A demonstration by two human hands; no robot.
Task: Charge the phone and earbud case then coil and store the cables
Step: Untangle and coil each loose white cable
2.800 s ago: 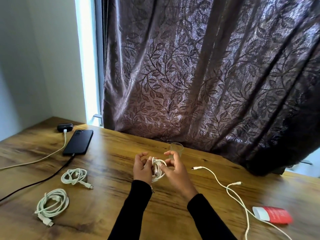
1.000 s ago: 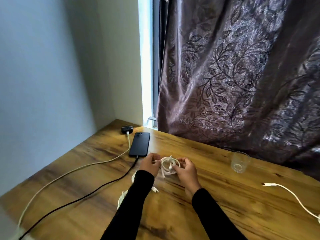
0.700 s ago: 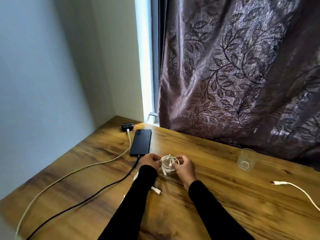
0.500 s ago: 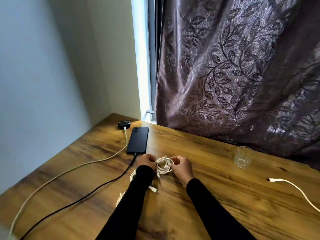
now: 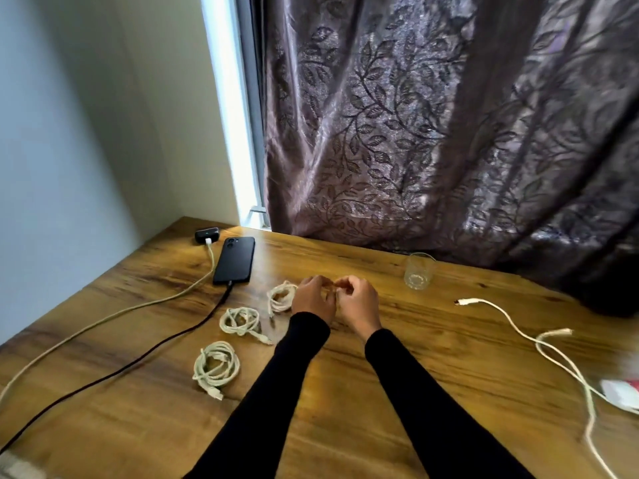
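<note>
Now both hands hover close together over the wooden table (image 5: 345, 426), just past centre. The left hand (image 5: 313, 299) and the right hand (image 5: 356, 300) have loosely curled fingers whose tips nearly meet; neither seems to hold anything, though motion blur makes that uncertain. Just beside the left hand, at its nine o'clock, lies the newest coil (image 5: 280, 298) of white cable, resting on the wood. Half a second ago that coil was pinched between both hands; it has since been set down and the hands have drawn back toward the right.

It joins two more coils, the middle coil (image 5: 241, 321) and the near coil (image 5: 216, 366), in a line running toward seven o'clock, probably so the finished bundles stay together for storing. At eleven o'clock the phone (image 5: 235, 260) lies flat with a black cable (image 5: 138, 361) plugged into its near end, and the earbud case (image 5: 206, 235) beyond it takes a white charging cable (image 5: 114, 314); both sit out of the working area, near the wall.

At three o'clock a loose white cable (image 5: 539, 344) sprawls uncoiled, likely next in turn. A drinking glass (image 5: 419, 271) stands at one o'clock, near the curtain (image 5: 449, 115).
</note>
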